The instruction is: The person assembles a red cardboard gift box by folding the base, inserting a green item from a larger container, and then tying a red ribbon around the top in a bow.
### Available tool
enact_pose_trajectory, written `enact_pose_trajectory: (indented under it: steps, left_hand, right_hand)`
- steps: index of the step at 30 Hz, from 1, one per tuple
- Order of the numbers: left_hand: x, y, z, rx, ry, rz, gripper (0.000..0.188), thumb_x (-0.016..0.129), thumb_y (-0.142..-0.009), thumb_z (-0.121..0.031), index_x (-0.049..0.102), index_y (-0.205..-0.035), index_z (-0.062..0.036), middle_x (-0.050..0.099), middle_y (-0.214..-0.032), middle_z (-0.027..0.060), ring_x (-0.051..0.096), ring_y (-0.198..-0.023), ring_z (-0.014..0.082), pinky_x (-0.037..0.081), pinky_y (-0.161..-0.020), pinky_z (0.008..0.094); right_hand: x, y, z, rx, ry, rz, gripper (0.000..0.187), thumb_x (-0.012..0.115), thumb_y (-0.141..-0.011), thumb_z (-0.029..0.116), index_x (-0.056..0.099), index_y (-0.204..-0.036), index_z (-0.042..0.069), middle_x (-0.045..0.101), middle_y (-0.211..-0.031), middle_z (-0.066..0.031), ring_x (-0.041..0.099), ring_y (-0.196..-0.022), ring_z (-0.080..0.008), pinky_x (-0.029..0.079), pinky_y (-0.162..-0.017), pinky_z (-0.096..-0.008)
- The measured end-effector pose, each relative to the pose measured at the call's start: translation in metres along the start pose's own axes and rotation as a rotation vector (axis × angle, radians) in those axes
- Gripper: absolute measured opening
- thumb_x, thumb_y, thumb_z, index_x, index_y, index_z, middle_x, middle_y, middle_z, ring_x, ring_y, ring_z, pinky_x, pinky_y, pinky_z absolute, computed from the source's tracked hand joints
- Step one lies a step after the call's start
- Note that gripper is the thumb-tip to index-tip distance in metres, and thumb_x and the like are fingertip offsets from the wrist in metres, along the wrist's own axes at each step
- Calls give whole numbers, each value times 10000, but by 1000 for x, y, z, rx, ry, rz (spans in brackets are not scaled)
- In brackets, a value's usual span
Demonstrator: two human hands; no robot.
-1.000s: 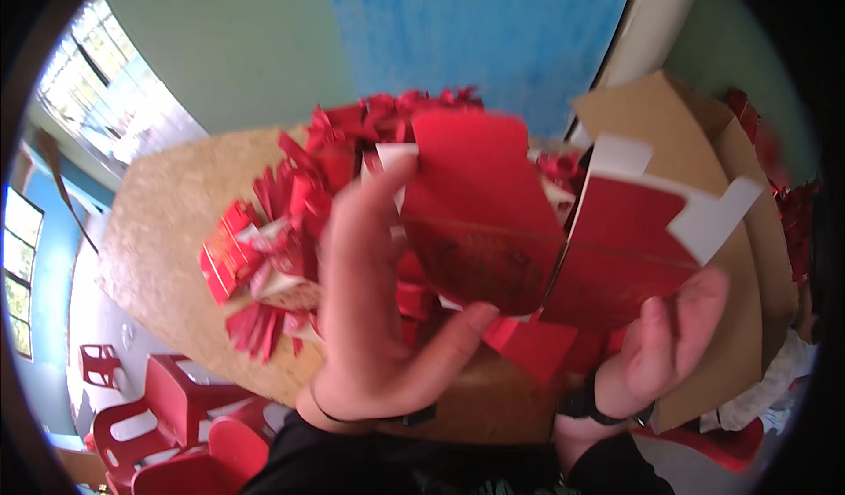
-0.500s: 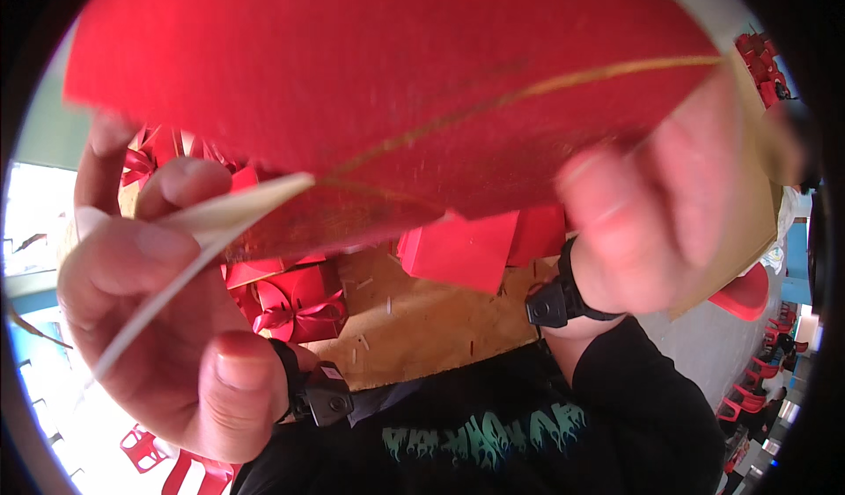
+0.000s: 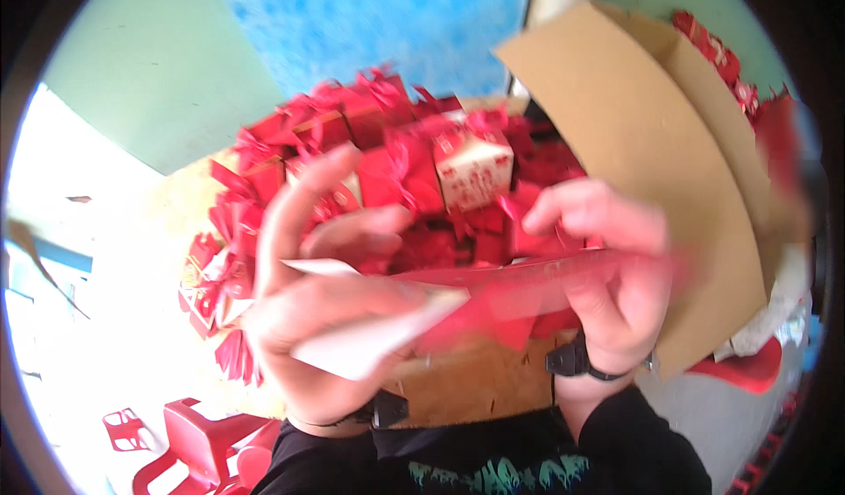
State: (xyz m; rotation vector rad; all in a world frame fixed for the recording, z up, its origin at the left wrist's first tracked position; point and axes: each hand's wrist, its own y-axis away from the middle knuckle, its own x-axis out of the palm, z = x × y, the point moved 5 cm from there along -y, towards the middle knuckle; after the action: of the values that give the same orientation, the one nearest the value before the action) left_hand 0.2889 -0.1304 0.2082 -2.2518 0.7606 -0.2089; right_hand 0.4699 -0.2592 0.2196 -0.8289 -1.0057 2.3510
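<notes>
A flat red card piece, blurred and seen almost edge-on, is held up between my hands above the table. My right hand pinches its right end between thumb and fingers. At its left end is my left hand, closed around a creased white paper piece that shows between the fingers. Whether this white piece is joined to the red card, I cannot tell. Behind the hands stand several red gift boxes with ribbon bows, among them a white-sided box with red print.
The boxes crowd the far part of the brown tabletop. An open cardboard carton stands on the right. Red plastic chairs are at the lower left, and another red seat is at the right.
The red card has come down and away from the camera and turned nearly edge-on. Both hands moved with it, and the far boxes and carton now show.
</notes>
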Motion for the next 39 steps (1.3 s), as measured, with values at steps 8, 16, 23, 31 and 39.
enact_pose_trajectory:
  steps: [8, 16, 23, 31, 39]
  left_hand:
    - [-7, -3, -7, -29, -148, -27, 259, 930, -662, -72, 851, -898, -145, 356, -1656, 248, 655, -1295, 333, 556, -1011, 368]
    - [-6, 2, -16, 71, -171, 58, 329, 908, -732, -16, 828, -1033, -123, 367, -1600, 234, 623, -1301, 392, 593, -992, 417]
    - [5, 7, -21, 178, -49, 87, 277, 895, -735, 11, 794, -985, -52, 357, -1562, 308, 516, -1395, 477, 553, -1089, 508]
    - [21, 21, -14, 312, 409, -75, 1021, 857, -746, 100, 286, -1480, -322, 140, -1616, 353, 358, -1468, 575, 511, -1090, 631]
    - [19, 22, -16, 236, 331, 272, 1351, 857, -782, 103, -10, -1619, -509, -68, -1695, 318, 166, -1569, 528, 401, -1169, 615]
  right_hand:
    - [6, -6, 10, -86, 32, -59, 392, 793, -829, 123, 615, -1178, 126, 667, -1116, -158, 642, -946, -312, 525, -847, -410]
    - [10, -2, 13, -42, 26, -129, 265, 673, -938, 104, 617, -1195, 139, 648, -1168, -185, 642, -1038, -308, 532, -922, -417]
    - [7, 3, -3, -92, 45, -189, 379, 666, -951, 172, 602, -1323, 131, 592, -1333, -235, 608, -1200, -332, 498, -1020, -433]
    - [16, -3, -1, -86, 26, 43, 792, 772, -819, 381, 441, -1441, 19, 550, -1380, -288, 574, -1241, -425, 418, -1079, -524]
    - [32, 5, 21, -80, 100, 478, 1259, 878, -688, 590, 280, -1560, -93, 508, -1427, -342, 539, -1283, -518, 337, -1138, -616]
